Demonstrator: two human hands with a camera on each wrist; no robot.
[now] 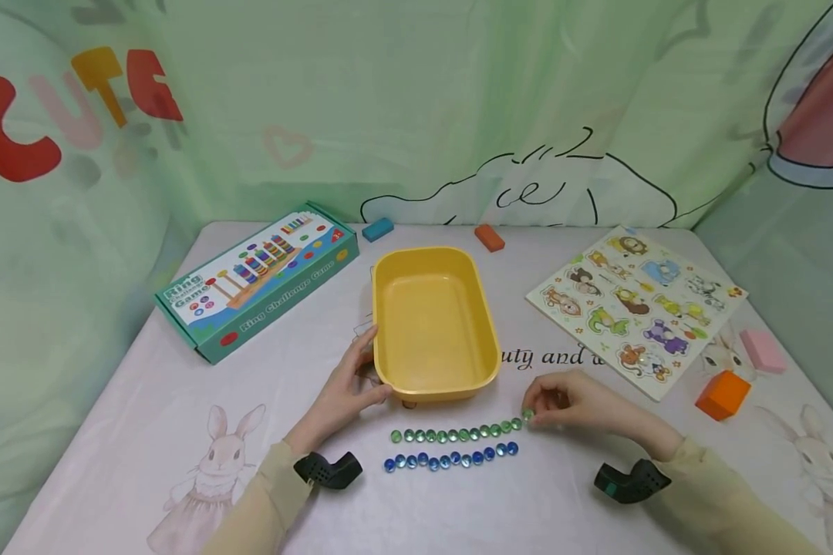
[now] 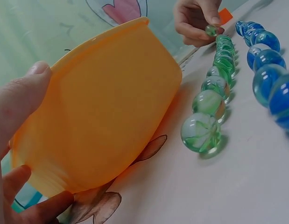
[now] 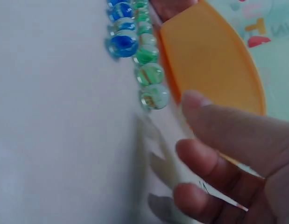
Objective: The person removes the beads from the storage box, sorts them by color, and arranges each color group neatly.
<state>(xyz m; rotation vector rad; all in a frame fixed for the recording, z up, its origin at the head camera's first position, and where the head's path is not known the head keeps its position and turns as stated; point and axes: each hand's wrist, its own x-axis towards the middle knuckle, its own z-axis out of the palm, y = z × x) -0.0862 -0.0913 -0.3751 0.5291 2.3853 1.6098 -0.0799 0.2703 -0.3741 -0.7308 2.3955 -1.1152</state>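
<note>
Head view: left hand (image 1: 347,389) grips tub (image 1: 433,324) edge; right hand (image 1: 575,402) pinches end marble (image 1: 527,415).

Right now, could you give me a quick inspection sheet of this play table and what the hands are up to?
Surface: table under a pale rabbit-print cloth.
Job's things: empty yellow tub; row of green marbles; row of blue marbles.
Clutter: ring game box, animal puzzle, loose blocks.
Hands: left hand grips the tub's near corner; right hand pinches a green marble at the row's end.
Cables: nothing seen.
Surroundings: green cartoon-print curtain.
</note>
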